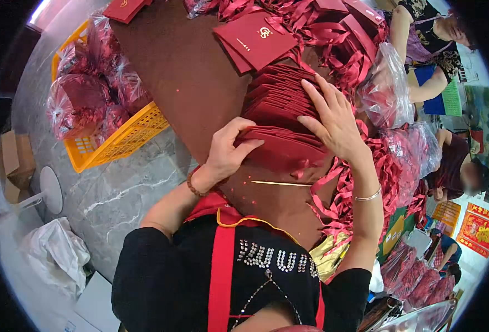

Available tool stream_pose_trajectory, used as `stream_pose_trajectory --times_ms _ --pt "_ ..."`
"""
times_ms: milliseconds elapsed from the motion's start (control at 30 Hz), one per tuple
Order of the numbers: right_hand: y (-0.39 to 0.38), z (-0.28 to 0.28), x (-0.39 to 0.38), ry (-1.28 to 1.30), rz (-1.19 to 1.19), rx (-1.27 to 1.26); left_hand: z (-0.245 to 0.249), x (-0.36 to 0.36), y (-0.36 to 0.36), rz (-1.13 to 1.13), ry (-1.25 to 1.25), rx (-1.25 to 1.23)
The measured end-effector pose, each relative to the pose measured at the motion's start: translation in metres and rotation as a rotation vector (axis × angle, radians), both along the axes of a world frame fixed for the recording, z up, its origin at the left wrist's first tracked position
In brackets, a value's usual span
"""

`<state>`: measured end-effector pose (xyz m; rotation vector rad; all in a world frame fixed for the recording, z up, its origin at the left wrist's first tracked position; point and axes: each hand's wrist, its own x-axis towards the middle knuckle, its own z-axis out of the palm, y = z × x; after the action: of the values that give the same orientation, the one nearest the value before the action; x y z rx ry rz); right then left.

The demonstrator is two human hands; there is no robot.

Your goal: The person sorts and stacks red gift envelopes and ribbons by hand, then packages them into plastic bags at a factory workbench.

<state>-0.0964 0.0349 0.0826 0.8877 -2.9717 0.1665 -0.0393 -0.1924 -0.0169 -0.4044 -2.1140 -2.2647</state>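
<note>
A row of dark red paper gift bags (280,99), folded flat and fanned close together, lies on the brown table in front of me. My left hand (230,148) pinches the near left corner of the front red paper bags (283,148) between thumb and fingers. Across the right side of the row, my right hand (333,116) rests with its fingers stretched and apart. Just below the bags lies a thin pale stick (280,183). Beyond them are flat red bags with a gold logo (255,41).
Red ribbons (338,193) heap along the table's right side, beside plastic-wrapped red bundles (388,88). A yellow crate (117,146) of wrapped bundles stands on the floor at left. Several other people, one near the far right corner (427,50), are at right.
</note>
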Motion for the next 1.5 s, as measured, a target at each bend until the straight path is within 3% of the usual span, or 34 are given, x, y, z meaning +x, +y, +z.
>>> stream_pose_trajectory --times_ms 167,233,267,333,400,433,533,633,767,1000,1067,1133,1200,1333,1400,1500 --pt "-0.001 0.005 -0.002 -0.037 0.011 0.03 0.024 -0.014 -0.021 -0.24 0.101 0.008" --pt "0.002 0.003 -0.004 -0.052 0.029 0.01 0.033 -0.011 -0.028 -0.148 -0.107 0.156" --pt "0.003 0.003 -0.005 -0.055 0.025 0.012 0.03 -0.009 -0.033 -0.19 -0.249 0.388" --pt "0.002 0.004 -0.004 -0.063 0.026 0.015 0.025 -0.008 -0.036 -0.293 -0.126 0.365" --pt "0.001 0.003 -0.004 -0.071 0.027 0.019 0.019 -0.01 -0.02 -0.238 -0.005 0.147" --pt "0.001 0.003 -0.004 -0.079 0.025 0.023 0.01 -0.012 -0.006 -0.211 0.007 0.321" --pt "0.0 0.009 -0.002 -0.11 0.022 0.075 -0.007 -0.021 0.015 0.064 0.229 0.089" --pt "0.002 0.009 -0.004 -0.165 0.03 0.045 -0.017 -0.022 0.023 0.201 0.259 0.011" --pt "0.008 0.014 -0.007 -0.332 0.02 -0.013 -0.026 -0.029 0.02 0.1 0.295 0.027" --pt "0.0 0.016 0.001 -0.263 0.058 -0.04 -0.036 -0.029 0.029 0.171 0.363 -0.015" --pt "-0.001 0.014 -0.001 -0.238 0.051 -0.035 -0.033 -0.032 0.029 0.133 0.224 0.149" --pt "-0.001 0.015 -0.001 -0.211 0.046 -0.031 -0.021 -0.032 0.025 0.133 0.245 0.095" --pt "-0.002 0.018 -0.001 -0.204 0.049 0.029 -0.012 -0.032 0.016 0.125 0.219 -0.19" --pt "-0.003 0.018 -0.003 -0.212 0.05 0.028 -0.007 -0.042 0.011 0.045 0.214 -0.221" --pt "-0.003 0.02 -0.003 -0.225 0.049 0.035 -0.002 -0.044 0.009 0.046 0.29 -0.401" --pt "0.002 0.016 -0.005 -0.186 0.064 -0.079 -0.003 -0.044 0.016 0.141 0.374 -0.296"
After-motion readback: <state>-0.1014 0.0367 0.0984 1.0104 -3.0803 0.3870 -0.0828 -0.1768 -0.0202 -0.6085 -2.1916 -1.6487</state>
